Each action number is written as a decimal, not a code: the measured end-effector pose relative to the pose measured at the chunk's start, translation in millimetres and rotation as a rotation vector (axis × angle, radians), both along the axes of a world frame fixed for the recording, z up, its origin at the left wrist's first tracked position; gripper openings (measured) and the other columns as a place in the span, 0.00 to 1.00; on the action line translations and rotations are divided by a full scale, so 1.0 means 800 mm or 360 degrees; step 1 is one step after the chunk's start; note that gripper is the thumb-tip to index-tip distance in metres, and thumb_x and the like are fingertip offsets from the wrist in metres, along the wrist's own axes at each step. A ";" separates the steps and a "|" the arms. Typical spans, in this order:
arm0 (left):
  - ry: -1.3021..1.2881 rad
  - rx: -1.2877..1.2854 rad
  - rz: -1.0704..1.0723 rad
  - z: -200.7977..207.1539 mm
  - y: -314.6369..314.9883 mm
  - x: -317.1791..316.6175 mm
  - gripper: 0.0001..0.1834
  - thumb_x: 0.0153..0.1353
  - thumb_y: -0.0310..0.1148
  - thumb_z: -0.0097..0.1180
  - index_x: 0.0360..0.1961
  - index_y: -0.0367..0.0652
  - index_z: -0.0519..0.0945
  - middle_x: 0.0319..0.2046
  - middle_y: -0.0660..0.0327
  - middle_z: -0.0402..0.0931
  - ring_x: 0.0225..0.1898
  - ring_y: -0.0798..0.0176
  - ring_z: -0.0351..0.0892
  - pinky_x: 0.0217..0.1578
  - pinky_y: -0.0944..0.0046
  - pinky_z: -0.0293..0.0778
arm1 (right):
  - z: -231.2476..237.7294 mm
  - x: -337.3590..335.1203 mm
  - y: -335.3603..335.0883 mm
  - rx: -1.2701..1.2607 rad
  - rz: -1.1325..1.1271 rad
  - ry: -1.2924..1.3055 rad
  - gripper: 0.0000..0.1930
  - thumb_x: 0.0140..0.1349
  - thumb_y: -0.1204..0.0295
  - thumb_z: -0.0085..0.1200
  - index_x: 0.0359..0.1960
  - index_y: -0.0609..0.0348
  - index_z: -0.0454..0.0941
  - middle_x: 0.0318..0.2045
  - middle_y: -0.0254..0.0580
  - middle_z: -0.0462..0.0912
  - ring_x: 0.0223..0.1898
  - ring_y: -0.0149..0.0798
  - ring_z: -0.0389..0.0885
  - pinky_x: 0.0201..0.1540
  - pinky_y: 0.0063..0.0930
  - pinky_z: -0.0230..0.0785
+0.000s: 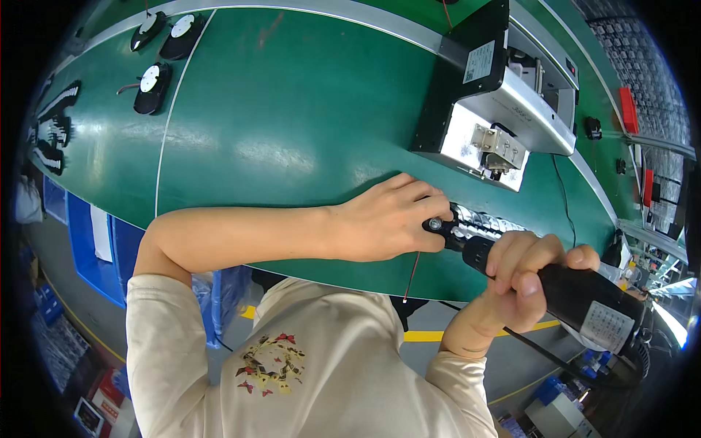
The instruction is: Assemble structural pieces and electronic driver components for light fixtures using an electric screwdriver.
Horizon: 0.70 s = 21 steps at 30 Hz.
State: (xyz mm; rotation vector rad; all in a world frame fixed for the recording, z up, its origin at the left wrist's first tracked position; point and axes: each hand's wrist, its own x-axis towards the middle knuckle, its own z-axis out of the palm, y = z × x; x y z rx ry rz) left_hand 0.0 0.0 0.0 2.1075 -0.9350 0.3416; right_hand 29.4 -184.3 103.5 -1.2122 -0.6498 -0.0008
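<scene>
My right hand [518, 274] is wrapped round a black electric screwdriver [577, 292], which lies nearly level with its nose pointing left. A cable runs from its rear end. My left hand [391, 219] rests on the green table with its fingers closed on a small black part [438, 225]. A round metal spot shows on that part, close to the screwdriver's nose. Most of the part is hidden by my fingers. Below my left hand a thin red and black wire [413, 276] hangs over the table's front edge. Shiny silver segmented pieces [485, 221] lie just behind the screwdriver.
A black and silver machine [504, 102] stands at the back right. Several black housings with white discs [151, 79] sit at the far left, near black-and-white striped pieces [55, 130]. Blue bins [91, 255] stand below the table's left edge. A cable [562, 190] crosses the table's right side.
</scene>
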 end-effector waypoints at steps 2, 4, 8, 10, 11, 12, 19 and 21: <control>-0.0041 -0.0049 0.0036 0.001 0.000 0.000 0.13 0.41 0.32 0.64 0.33 0.54 0.85 0.47 0.62 0.73 0.55 0.56 0.70 0.56 0.55 0.66 | -0.005 0.001 0.010 -0.0021 -0.0043 -0.0150 0.22 0.60 0.81 0.51 0.55 0.54 0.62 0.19 0.36 0.69 0.13 0.30 0.65 0.18 0.27 0.65; 0.0005 -0.0042 0.0000 0.004 0.000 0.000 0.13 0.41 0.32 0.65 0.33 0.54 0.85 0.48 0.61 0.73 0.55 0.55 0.70 0.55 0.56 0.67 | -0.005 -0.001 0.003 -0.0085 0.0005 -0.0208 0.21 0.58 0.83 0.52 0.52 0.53 0.62 0.18 0.36 0.69 0.13 0.30 0.65 0.17 0.28 0.65; 0.0204 -0.0004 -0.0112 0.018 0.006 -0.001 0.13 0.42 0.33 0.67 0.33 0.52 0.85 0.52 0.59 0.71 0.57 0.49 0.71 0.55 0.52 0.69 | -0.002 -0.011 0.003 -0.0239 0.0059 -0.0304 0.20 0.57 0.83 0.58 0.45 0.53 0.61 0.19 0.37 0.72 0.14 0.32 0.69 0.17 0.30 0.69; 0.0217 -0.0017 -0.0102 0.016 0.005 -0.001 0.13 0.41 0.32 0.67 0.33 0.52 0.85 0.52 0.58 0.70 0.56 0.49 0.72 0.54 0.52 0.69 | -0.003 -0.011 0.002 -0.0305 0.0085 -0.0326 0.19 0.58 0.82 0.58 0.44 0.53 0.60 0.19 0.37 0.72 0.15 0.33 0.70 0.19 0.31 0.70; 0.0223 -0.0024 -0.0097 0.015 0.004 -0.002 0.14 0.40 0.31 0.67 0.33 0.52 0.85 0.53 0.58 0.70 0.55 0.49 0.72 0.53 0.51 0.70 | -0.005 -0.010 0.008 -0.0298 0.0084 -0.0347 0.19 0.58 0.82 0.57 0.45 0.54 0.61 0.18 0.36 0.71 0.14 0.32 0.69 0.18 0.30 0.69; 0.0238 -0.0047 -0.0085 0.017 0.005 -0.002 0.13 0.41 0.31 0.67 0.33 0.51 0.85 0.53 0.57 0.69 0.54 0.49 0.73 0.53 0.51 0.70 | -0.003 -0.009 0.012 -0.0289 0.0082 -0.0383 0.18 0.58 0.83 0.55 0.45 0.54 0.62 0.18 0.36 0.70 0.13 0.31 0.69 0.18 0.29 0.67; 0.0371 -0.0174 -0.0118 0.024 0.008 0.001 0.12 0.45 0.29 0.66 0.34 0.48 0.85 0.54 0.53 0.68 0.53 0.50 0.71 0.51 0.53 0.68 | 0.009 -0.010 0.001 0.0081 -0.0025 -0.0180 0.27 0.57 0.79 0.59 0.56 0.53 0.61 0.21 0.37 0.74 0.17 0.35 0.72 0.24 0.32 0.73; 0.0352 -0.0188 -0.0139 0.031 0.024 0.004 0.16 0.43 0.29 0.66 0.37 0.49 0.83 0.55 0.56 0.70 0.57 0.51 0.69 0.55 0.52 0.63 | 0.030 0.006 -0.019 0.0324 0.0154 -0.0354 0.31 0.56 0.78 0.59 0.61 0.51 0.61 0.20 0.33 0.74 0.15 0.32 0.73 0.21 0.28 0.72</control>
